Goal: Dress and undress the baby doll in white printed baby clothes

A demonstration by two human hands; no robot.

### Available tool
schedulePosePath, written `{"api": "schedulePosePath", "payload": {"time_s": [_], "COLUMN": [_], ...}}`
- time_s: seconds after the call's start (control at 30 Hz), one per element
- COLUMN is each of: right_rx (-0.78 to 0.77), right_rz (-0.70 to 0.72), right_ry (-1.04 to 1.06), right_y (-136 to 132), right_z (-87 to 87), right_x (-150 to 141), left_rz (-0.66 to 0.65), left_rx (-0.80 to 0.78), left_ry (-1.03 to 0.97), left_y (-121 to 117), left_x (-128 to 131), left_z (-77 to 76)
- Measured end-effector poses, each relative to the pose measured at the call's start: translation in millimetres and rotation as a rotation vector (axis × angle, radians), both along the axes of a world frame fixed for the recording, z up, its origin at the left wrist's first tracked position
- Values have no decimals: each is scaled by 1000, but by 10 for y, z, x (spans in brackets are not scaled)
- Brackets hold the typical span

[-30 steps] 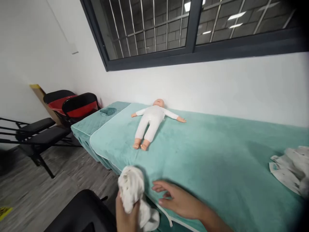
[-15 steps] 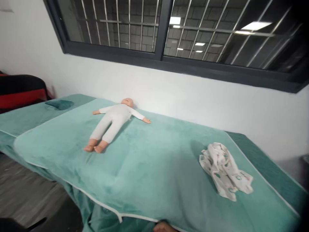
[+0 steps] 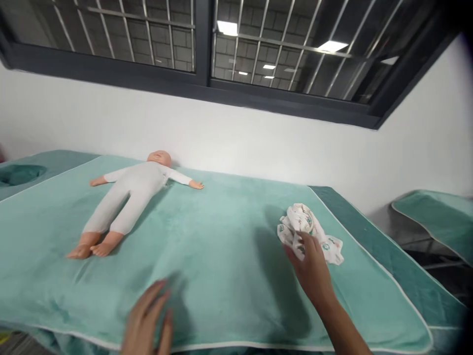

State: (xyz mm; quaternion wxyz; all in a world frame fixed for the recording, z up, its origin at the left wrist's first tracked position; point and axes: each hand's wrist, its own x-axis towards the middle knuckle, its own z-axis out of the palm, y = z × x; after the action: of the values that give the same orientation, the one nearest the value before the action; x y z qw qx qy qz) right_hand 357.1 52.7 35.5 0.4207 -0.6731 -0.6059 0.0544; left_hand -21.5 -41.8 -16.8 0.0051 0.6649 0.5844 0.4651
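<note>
My right hand (image 3: pixel 313 268) is at a crumpled white cloth (image 3: pixel 328 249) with small green and coloured prints, on the right part of the bed. Its thumb and fingers are around a fold of the cloth and hide part of it. Nearer the front edge, my left hand (image 3: pixel 148 320) is open above the green cover, fingers stretched and slightly blurred, holding nothing. A baby doll (image 3: pixel 135 190) in a white bodysuit lies on its back to the left, arms spread, head towards the wall.
A light green cover (image 3: pixel 221 276) with white piping lies over the bed. On the far left is a small dark green cushion (image 3: pixel 22 173). Behind the bed stand a white wall (image 3: pixel 236 143) and a barred window (image 3: pixel 207 44). Another green-covered bed (image 3: pixel 439 217) is at the right.
The view has swung right. The white cloth my left hand held a second ago is out of sight, and that hand is now empty. My right hand has reached the printed cloth.
</note>
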Motion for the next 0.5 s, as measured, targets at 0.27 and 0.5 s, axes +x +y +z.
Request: {"api": "schedulePosePath", "payload": {"time_s": [0.27,0.5], "right_rx": [-140,61], "right_rz": [-134,194], "right_ry": [-303,693], "right_y": [593,682], "right_z": [229,825], "right_x": [455,501], "left_rz": [-522,-757], "left_rx": [-351,-417], "left_ry": [-159,-326], "left_y": [1332,1912], "left_x": [1577,2231], "left_z": [299,378]}}
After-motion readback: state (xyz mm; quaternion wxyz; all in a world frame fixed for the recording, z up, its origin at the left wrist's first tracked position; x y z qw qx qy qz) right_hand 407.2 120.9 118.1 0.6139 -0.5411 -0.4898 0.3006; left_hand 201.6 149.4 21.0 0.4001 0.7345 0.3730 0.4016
